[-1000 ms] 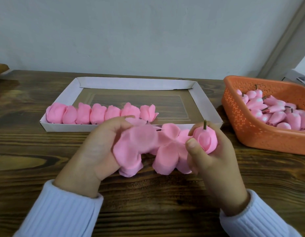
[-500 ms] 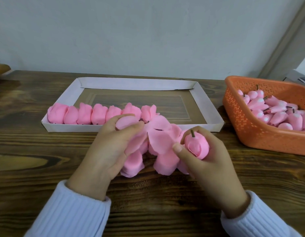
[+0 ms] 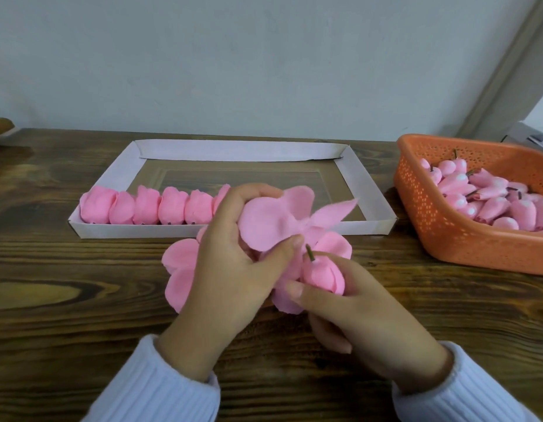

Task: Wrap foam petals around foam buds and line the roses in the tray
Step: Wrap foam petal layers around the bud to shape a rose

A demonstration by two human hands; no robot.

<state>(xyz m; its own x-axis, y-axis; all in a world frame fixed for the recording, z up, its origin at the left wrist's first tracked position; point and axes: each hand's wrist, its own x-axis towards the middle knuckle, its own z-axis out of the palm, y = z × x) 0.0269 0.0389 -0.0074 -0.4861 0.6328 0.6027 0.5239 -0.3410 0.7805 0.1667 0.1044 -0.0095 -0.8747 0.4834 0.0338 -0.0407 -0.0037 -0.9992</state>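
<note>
My left hand point(image 3: 230, 269) grips a pink foam petal piece point(image 3: 276, 220), lifted and spread above the table, thumb pressing near its centre. My right hand point(image 3: 355, 318) holds a pink foam bud point(image 3: 323, 274) with a short green stem pointing up toward the petal's centre. More loose pink petals point(image 3: 180, 269) lie on the wood under my left hand. A shallow white cardboard tray point(image 3: 360, 190) sits behind, with a row of several finished pink roses point(image 3: 148, 205) along its near left edge; my left hand hides the row's right end.
An orange perforated basket point(image 3: 431, 220) holding several pink buds stands at the right on the dark wooden table point(image 3: 51, 284). A grey wall runs behind the table. A brown object shows at the far left edge.
My left hand has raised the petal piece and turned it over the bud. My right hand with the bud has dropped lower and moved left, under the petal's centre.
</note>
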